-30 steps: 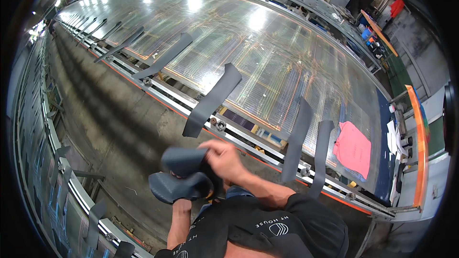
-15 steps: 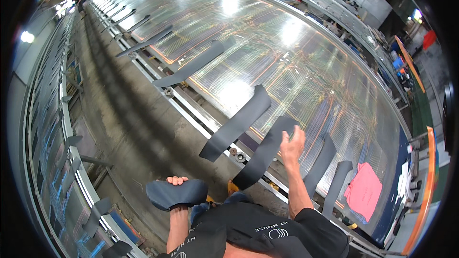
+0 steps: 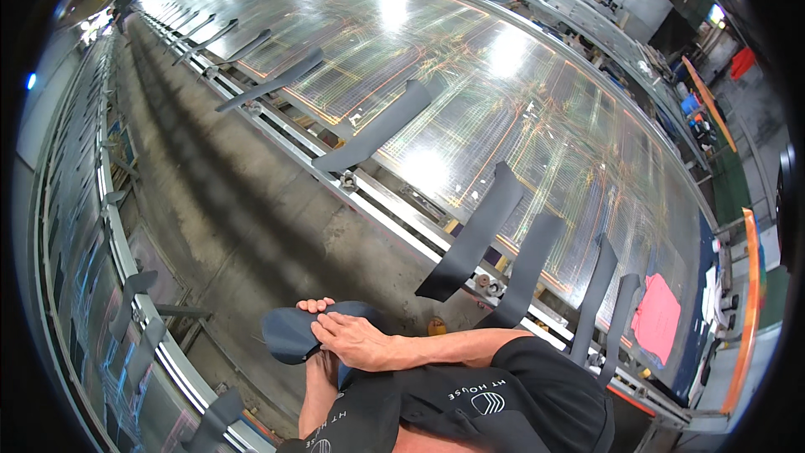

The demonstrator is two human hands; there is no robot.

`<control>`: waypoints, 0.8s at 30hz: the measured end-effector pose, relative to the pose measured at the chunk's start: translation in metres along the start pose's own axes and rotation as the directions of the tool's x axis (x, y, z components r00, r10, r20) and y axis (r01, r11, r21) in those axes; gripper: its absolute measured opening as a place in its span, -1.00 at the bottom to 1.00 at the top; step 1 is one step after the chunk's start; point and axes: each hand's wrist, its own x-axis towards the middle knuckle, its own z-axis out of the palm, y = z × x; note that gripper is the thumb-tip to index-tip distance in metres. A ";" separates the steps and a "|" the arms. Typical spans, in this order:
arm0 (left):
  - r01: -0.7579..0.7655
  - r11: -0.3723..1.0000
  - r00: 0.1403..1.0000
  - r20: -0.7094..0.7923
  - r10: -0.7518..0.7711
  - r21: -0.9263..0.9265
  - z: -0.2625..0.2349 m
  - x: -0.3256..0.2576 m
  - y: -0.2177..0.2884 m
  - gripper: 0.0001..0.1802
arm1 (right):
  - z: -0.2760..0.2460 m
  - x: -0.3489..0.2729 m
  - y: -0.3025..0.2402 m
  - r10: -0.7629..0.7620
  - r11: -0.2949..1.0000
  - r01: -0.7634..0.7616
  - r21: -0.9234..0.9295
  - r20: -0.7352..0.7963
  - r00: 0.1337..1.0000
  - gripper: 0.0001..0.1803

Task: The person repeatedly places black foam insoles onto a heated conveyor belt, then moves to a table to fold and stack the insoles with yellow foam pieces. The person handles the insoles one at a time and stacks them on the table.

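At the lower middle, my left hand grips a curved, dark blue-grey bundle of what looks like cut fabric. Its fingertips curl over the far edge, while the rest of the hand is hidden beneath. My right hand reaches across my body and is closed over the top of the same bundle, fingers together. What lies under those fingers cannot be seen. To the right, a dark grey strip and a second dark strip lie across the long table's edge, their near ends hanging over it.
The long shiny table carries coloured line marks and several more dark strips along its metal rail. A pink cloth piece lies at its right end. Another table with dark strips runs along the left, beyond a concrete aisle.
My right hand has come from above the strip on the table across to the bundle in my left hand. The view has shifted, so the table appears further right.
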 end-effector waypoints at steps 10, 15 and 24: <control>0.201 0.881 0.958 -0.275 -0.086 0.428 -0.023 0.055 0.078 -0.86 | -0.032 0.091 0.011 0.463 0.820 -0.281 0.499 -0.289 0.838 -0.75; 0.072 0.996 0.991 -0.107 -0.078 -0.056 -0.036 0.099 0.096 -0.74 | -0.092 0.103 0.104 0.836 0.375 -0.187 0.908 -0.245 0.491 -0.83; -0.046 0.999 0.983 -0.176 0.050 0.025 -0.018 0.154 0.114 -0.73 | -0.162 0.065 0.289 0.964 0.261 -0.046 0.964 -0.257 0.071 -0.70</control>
